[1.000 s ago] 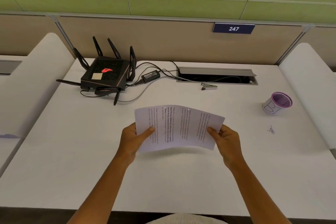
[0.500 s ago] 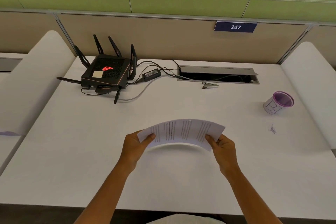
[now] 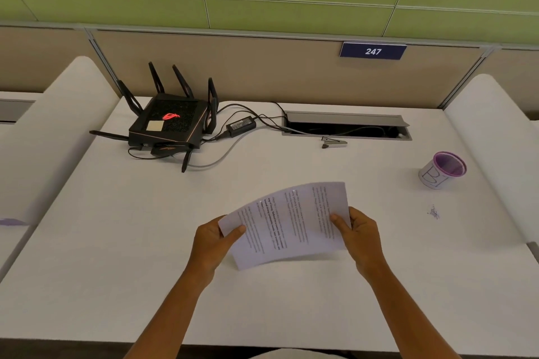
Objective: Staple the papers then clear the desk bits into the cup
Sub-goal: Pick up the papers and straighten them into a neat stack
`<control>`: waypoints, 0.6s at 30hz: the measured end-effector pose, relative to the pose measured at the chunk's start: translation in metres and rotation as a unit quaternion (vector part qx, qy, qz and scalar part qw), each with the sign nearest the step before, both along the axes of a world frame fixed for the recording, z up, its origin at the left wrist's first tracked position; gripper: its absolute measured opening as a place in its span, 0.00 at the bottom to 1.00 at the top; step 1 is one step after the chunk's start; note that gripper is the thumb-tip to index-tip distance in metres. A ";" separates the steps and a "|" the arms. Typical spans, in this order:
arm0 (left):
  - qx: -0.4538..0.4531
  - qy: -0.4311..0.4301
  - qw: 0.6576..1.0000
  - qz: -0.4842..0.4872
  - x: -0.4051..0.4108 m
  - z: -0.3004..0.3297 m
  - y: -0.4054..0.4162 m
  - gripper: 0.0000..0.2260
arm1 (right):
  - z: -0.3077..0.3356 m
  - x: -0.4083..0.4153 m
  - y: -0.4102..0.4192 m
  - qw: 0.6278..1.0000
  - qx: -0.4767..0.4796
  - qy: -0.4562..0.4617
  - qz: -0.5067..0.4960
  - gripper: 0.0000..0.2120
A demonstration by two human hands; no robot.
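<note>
Presently the papers are held above the white desk, near its middle, bowed upward and tilted, printed side facing the camera. Left hand grips the lower-left corner — thumb pressed on the printed face, remaining fingers curled behind the sheet and hidden. Right hand pinches the right edge likewise, thumb on top, fingers folded behind.

Stapler, small and grey, lies at the back of the desk just in front of the open cable tray, well apart from the papers. Desk between the two is bare.

Cup, white with a purple rim and a hand-drawn mark on its wall, sits toward the right edge, leaning toward the camera. Nearer than it, a small cluster of purple bits lies on the surface, apart from both cup and papers.

Back left: a black router with several antennas and a lit red logo, its power adapter beside it, cables running into the tray. On the rear partition, a blue number plate reads 247.
</note>
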State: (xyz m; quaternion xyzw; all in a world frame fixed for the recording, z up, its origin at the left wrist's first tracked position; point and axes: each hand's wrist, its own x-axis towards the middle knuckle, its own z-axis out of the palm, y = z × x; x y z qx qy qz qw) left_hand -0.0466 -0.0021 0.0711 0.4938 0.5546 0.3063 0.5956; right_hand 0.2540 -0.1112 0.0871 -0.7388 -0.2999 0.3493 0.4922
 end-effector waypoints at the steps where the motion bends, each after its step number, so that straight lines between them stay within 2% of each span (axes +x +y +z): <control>1: 0.006 0.003 1.000 -0.003 -0.003 0.000 0.001 0.11 | 0.004 0.004 0.002 1.000 -0.002 -0.012 0.012 0.05; 8: 0.031 -0.003 0.996 -0.088 -0.005 0.010 0.018 0.15 | 0.039 0.028 0.028 0.980 -0.028 -0.123 0.153 0.06; 14: 0.033 -0.003 0.984 -0.176 0.029 0.024 0.019 0.11 | 0.057 0.027 0.052 0.935 -0.064 -0.224 0.267 0.05; 18: 0.038 -0.005 0.982 -0.183 0.055 0.032 0.017 0.09 | 0.058 0.024 0.059 0.915 -0.069 -0.246 0.311 0.05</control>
